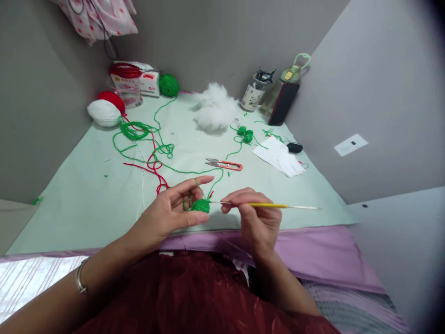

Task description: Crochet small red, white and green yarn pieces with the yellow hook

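Note:
My left hand [175, 209] pinches a small green crochet piece [200, 205] between thumb and fingers, with green yarn [181, 170] looped over the raised index finger. My right hand [255, 218] grips a yellow-handled crochet hook [274, 205], whose metal tip points left into the green piece. Both hands hover just above the near edge of the pale green table [86, 195]. The yarn strand trails back across the table to a tangle of green and red yarn [139, 134].
Orange thread snips [224, 163] lie beyond my hands. White stuffing [215, 111], small green crochet balls [245, 134], white paper [280, 155], a yarn balls group [106, 109], a green yarn ball [168, 85], a tool jar [253, 93] and a bottle [290, 76] stand farther back. Grey walls enclose the table.

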Demonstrator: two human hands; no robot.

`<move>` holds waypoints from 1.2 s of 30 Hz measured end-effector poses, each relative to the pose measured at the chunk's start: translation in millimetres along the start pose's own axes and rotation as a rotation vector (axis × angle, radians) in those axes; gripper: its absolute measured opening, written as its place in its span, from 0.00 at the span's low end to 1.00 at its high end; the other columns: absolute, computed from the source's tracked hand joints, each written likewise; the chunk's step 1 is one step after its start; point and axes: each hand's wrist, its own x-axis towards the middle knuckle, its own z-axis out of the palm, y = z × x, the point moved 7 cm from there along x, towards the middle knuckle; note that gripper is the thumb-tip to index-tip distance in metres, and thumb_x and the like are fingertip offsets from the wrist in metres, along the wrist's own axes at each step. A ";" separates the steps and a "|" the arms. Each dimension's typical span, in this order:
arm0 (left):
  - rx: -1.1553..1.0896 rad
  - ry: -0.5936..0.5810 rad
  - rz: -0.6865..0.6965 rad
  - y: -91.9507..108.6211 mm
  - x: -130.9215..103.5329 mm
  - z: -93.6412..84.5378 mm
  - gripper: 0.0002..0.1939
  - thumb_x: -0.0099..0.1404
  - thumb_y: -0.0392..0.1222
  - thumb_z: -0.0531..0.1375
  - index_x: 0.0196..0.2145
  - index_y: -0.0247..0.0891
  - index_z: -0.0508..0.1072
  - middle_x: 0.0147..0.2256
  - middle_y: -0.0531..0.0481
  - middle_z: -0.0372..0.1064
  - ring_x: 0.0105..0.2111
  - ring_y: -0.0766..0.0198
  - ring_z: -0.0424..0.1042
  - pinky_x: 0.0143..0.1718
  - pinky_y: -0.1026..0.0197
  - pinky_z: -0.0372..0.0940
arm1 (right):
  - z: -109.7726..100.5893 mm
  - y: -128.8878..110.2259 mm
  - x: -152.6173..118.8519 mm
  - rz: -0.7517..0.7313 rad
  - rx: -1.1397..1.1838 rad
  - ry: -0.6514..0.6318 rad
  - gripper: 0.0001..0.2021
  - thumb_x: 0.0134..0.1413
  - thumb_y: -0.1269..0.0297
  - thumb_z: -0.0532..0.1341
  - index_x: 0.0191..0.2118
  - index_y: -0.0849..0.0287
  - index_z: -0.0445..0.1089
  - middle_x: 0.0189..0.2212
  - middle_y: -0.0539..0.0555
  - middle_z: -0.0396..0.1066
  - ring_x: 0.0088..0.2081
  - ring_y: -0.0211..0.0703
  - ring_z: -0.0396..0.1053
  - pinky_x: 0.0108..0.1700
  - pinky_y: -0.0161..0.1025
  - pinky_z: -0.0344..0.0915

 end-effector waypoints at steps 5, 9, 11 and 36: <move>-0.161 -0.170 -0.094 -4.7 3.2 7.4 0.23 0.65 0.47 0.67 0.56 0.45 0.80 0.37 0.50 0.69 0.33 0.64 0.70 0.37 0.60 0.67 | -1.7 10.0 7.1 0.151 0.137 -0.004 0.06 0.63 0.61 0.66 0.38 0.55 0.80 0.31 0.53 0.80 0.28 0.39 0.76 0.32 0.39 0.75; -0.206 -0.189 -0.127 -7.8 4.4 8.1 0.22 0.66 0.47 0.65 0.56 0.42 0.80 0.35 0.49 0.72 0.30 0.63 0.71 0.38 0.58 0.68 | 1.5 16.6 9.8 0.251 0.265 0.016 0.07 0.59 0.59 0.69 0.35 0.57 0.80 0.27 0.51 0.78 0.25 0.37 0.75 0.28 0.35 0.74; -0.175 -0.167 -0.108 -7.6 4.6 6.6 0.22 0.67 0.47 0.65 0.57 0.41 0.79 0.36 0.48 0.74 0.33 0.61 0.73 0.43 0.56 0.69 | 5.8 20.7 8.9 0.306 0.329 0.005 0.07 0.58 0.59 0.70 0.34 0.57 0.79 0.27 0.51 0.78 0.24 0.37 0.75 0.27 0.34 0.73; 0.263 0.090 0.152 7.9 -1.2 3.1 0.40 0.55 0.39 0.74 0.65 0.48 0.70 0.37 0.54 0.64 0.41 0.62 0.68 0.54 0.56 0.65 | 18.4 9.1 4.9 0.070 0.008 -0.139 0.08 0.67 0.59 0.63 0.41 0.52 0.80 0.37 0.54 0.82 0.38 0.44 0.77 0.39 0.43 0.75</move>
